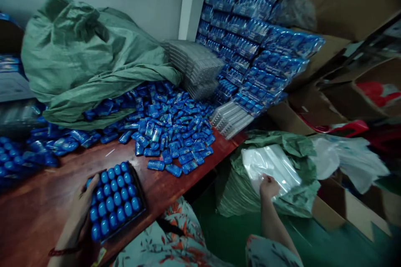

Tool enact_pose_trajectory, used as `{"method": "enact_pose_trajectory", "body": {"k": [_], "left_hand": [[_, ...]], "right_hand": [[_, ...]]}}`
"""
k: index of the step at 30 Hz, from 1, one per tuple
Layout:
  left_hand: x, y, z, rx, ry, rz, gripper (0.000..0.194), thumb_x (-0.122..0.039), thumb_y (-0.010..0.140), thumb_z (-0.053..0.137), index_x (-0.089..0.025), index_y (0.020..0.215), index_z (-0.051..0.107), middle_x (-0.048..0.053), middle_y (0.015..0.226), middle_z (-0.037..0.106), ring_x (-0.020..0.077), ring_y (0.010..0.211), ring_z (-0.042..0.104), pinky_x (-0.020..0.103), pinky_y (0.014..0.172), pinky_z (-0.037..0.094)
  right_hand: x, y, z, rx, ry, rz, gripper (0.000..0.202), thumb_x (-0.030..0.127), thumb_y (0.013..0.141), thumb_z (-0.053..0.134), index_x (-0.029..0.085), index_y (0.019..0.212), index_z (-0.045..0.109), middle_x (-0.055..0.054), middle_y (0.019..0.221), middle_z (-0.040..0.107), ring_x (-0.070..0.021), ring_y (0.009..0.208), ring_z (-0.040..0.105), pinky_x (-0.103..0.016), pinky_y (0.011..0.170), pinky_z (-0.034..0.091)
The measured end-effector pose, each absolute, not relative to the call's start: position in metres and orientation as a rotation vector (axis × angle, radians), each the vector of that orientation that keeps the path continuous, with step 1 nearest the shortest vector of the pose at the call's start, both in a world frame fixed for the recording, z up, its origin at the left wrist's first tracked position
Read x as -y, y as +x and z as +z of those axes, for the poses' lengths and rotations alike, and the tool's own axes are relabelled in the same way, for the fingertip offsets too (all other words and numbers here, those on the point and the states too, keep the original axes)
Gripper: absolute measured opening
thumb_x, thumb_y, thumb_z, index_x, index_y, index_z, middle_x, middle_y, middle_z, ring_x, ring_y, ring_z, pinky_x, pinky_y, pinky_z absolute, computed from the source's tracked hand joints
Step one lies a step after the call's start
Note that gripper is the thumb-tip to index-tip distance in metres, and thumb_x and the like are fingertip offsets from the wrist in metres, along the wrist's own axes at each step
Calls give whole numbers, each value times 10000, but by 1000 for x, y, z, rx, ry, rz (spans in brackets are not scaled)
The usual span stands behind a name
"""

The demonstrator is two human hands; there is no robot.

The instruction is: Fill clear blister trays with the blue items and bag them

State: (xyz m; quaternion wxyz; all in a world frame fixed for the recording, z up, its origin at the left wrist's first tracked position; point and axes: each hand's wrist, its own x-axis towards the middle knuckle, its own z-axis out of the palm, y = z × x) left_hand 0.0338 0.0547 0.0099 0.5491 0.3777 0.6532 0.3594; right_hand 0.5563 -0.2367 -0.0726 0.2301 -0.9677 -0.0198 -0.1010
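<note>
Red tabletop (40,208) is filling lower left; there, left hand (82,201) is clasping blue pack (117,198). Lower right, right hand (268,186) is pinching clear plastic (282,167); light pinch, steady pack probably serving best.

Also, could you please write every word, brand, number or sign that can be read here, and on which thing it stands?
Nothing can be read.
Blue packets: printed, but too small and blurred.
Stacked packs: pale print, too blurred.
Blue domes: no print visible.
Clear bags: no print visible.
</note>
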Motion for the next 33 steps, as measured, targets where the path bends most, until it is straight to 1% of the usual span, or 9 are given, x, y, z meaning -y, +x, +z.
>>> {"method": "enact_pose_trajectory", "body": {"k": [8, 15, 18, 20, 23, 25, 28, 30, 33], "left_hand": [[-78, 23, 9, -1586, 1535, 1013, 655, -594, 665, 584, -200, 1184, 512, 81, 1289, 517, 326, 1232, 429, 487, 1058, 315], [-32, 129, 78, -677, 2854, 785, 983, -572, 659, 649, -133, 1414, 197, 211, 1469, 247, 378, 1364, 174, 618, 1067, 110], [-23, 162, 89, -735, 2901, 768, 726, -340, 806, 543, -91, 1406, 218, 213, 1459, 273, 325, 1376, 179, 585, 1081, 109], [-36, 162, 99, -776, 2782, 775, 482, -174, 854, 416, -102, 1330, 377, 181, 1361, 449, 259, 1305, 359, 481, 1079, 229], [-69, 141, 126, -709, 2488, 629, 284, -135, 867, 362, -142, 972, 625, 80, 927, 687, 177, 893, 624, 305, 842, 450], [-90, 125, 147, -671, 2301, 517, 238, -195, 864, 408, -142, 769, 620, 23, 710, 652, 134, 669, 591, 228, 647, 443], [-112, 109, 177, -696, 2207, 539, 190, -290, 825, 504, -143, 720, 564, -30, 612, 555, 101, 559, 483, 197, 527, 356], [-124, 102, 190, -762, 2263, 609, 163, -306, 802, 537, -150, 753, 539, -40, 619, 526, 101, 556, 451, 200, 511, 329], [-140, 87, 201, -898, 2464, 670, 96, -236, 776, 556, -157, 826, 531, -20, 672, 545, 127, 603, 492, 219, 537, 346]], "right_hand": [[185, 544, 7, 278, -2390, 156, 327, 486, 741, 494, 190, 604, 513, -28, 516, 501, -181, 552, 489, -307, 540, 377], [41, 380, 99, 912, -1610, 1374, 468, 634, 680, 577, 233, 673, 336, 131, 397, 271, -38, 329, 167, -182, 352, 147], [5, 342, 130, 1168, -1553, 1478, 463, 647, 701, 549, 232, 689, 344, 130, 406, 283, -40, 326, 189, -183, 346, 140], [-12, 335, 148, 1379, -1581, 1447, 476, 663, 693, 552, 222, 683, 374, 117, 441, 299, -42, 353, 227, -186, 356, 154], [-31, 333, 178, 1686, -1654, 1370, 509, 705, 763, 416, 200, 723, 465, 90, 480, 326, -59, 388, 263, -199, 381, 191], [-39, 327, 202, 1920, -1679, 1197, 569, 692, 829, 280, 190, 895, 540, 59, 534, 422, -87, 426, 353, -216, 427, 274], [-53, 307, 232, 2380, -1647, 558, 580, 641, 830, 395, 220, 1223, 466, -31, 870, 595, -162, 707, 557, -257, 620, 389], [-67, 288, 242, 2611, -1601, 76, 493, 532, 830, 503, 227, 1217, 489, -74, 1039, 588, -202, 889, 568, -269, 717, 379], [-95, 262, 241, 2681, -1601, -201, 201, 281, 895, 443, 203, 1004, 594, -67, 940, 632, -184, 833, 582, -241, 662, 342]]}}
